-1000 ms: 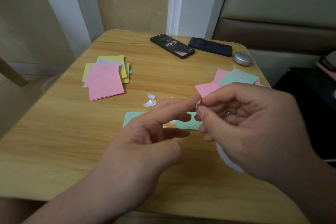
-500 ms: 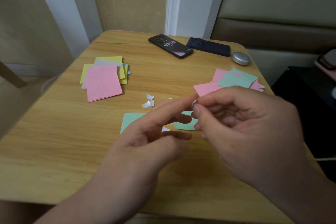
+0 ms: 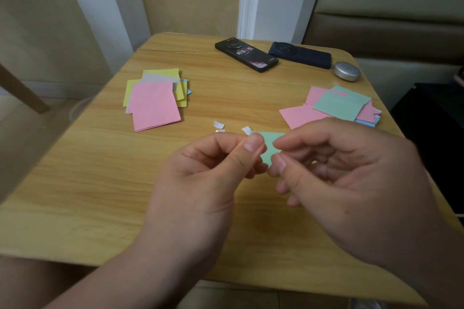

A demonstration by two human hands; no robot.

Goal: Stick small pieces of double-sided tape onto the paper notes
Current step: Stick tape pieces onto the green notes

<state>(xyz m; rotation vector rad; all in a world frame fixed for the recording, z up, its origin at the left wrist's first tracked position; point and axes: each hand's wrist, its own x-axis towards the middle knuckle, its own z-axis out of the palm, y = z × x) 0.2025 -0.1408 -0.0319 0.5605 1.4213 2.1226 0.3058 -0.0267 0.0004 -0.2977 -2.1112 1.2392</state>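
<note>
A pile of paper notes (image 3: pixel 155 105) lies far back on the left of the bench (image 3: pixel 88 183), and small white bits (image 3: pixel 218 124) lie just behind the left hand (image 3: pixel 200 183). That hand pinches the left edge of a green note (image 3: pixel 271 148) with thumb and finger. The right hand (image 3: pixel 351 183) pinches its right edge, with another pile (image 3: pixel 339 105) behind it.

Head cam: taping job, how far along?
Done, likely: curled white backing scraps on the table and a loose right pile suggest several notes taped. In hand: left hand and right hand pinch one green note. To do: the left stack, apparently untaped.
</note>
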